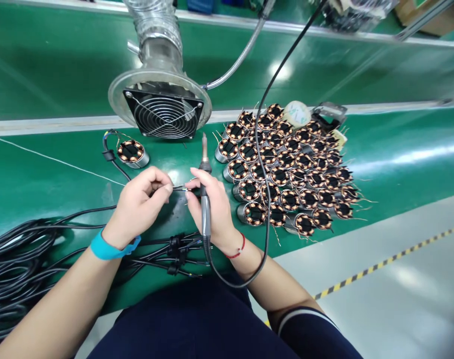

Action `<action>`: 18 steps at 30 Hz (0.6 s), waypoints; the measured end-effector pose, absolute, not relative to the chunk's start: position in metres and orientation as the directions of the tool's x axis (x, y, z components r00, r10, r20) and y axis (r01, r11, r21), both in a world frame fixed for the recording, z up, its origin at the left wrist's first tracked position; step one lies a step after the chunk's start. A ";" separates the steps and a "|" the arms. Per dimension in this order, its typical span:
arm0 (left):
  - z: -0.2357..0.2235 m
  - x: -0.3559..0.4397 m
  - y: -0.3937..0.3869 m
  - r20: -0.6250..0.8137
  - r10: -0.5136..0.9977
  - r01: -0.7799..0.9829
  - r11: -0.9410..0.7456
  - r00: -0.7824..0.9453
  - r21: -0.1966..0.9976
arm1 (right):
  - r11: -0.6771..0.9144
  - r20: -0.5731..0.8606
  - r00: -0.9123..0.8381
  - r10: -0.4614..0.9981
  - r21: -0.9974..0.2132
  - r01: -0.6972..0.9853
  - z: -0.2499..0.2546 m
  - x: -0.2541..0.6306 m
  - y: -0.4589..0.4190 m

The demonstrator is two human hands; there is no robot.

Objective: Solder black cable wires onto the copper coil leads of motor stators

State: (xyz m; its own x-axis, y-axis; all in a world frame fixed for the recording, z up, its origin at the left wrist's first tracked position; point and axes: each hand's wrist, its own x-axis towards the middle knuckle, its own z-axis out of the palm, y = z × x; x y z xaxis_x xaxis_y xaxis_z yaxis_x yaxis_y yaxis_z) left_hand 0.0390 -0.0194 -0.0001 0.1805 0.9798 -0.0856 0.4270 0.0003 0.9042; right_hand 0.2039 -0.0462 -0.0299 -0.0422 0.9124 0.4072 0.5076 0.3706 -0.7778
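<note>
My left hand (146, 199) pinches a black cable (179, 188) near its stripped end, where thin coloured wires show. Across from it, my right hand (212, 204) is closed with a soldering iron (205, 209) resting in it, tip pointing up and away from me. The thumb and forefinger of that hand meet at the wire ends; a small part of a copper-wound motor stator seems to show behind them, mostly hidden. Beyond my left hand stands one stator (132, 152) with a cable joined to its wires.
Many copper-wound stators (286, 159) stand in rows at the right, with the iron's black cord (262, 149) looping over them. A fume fan (167, 114) hangs ahead. Coiled black cables (21, 269) lie at the left, and cable ends (178, 254) lie near my body.
</note>
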 end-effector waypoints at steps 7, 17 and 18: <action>0.002 0.037 -0.022 0.048 0.959 0.344 -0.146 0.278 0.928 | 0.388 0.412 -0.012 0.911 -0.847 0.365 -0.035 0.201 -0.044; 0.001 0.032 -0.017 0.157 0.902 0.491 -0.357 0.402 0.795 | 0.357 0.361 -0.031 0.932 -0.903 0.240 -0.036 0.202 -0.045; 0.002 0.033 -0.018 0.149 0.909 0.499 -0.343 0.388 0.796 | 0.349 0.354 -0.033 0.934 -0.895 0.279 -0.036 0.203 -0.047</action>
State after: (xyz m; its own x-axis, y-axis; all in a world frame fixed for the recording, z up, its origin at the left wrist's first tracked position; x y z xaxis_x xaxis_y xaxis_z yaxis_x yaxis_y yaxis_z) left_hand 0.0326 -0.0177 0.0019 0.3882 0.9095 0.1488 0.4992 -0.3432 0.7956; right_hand 0.2033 -0.0467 -0.0363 -0.0334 0.9345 0.3544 0.2790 0.3492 -0.8945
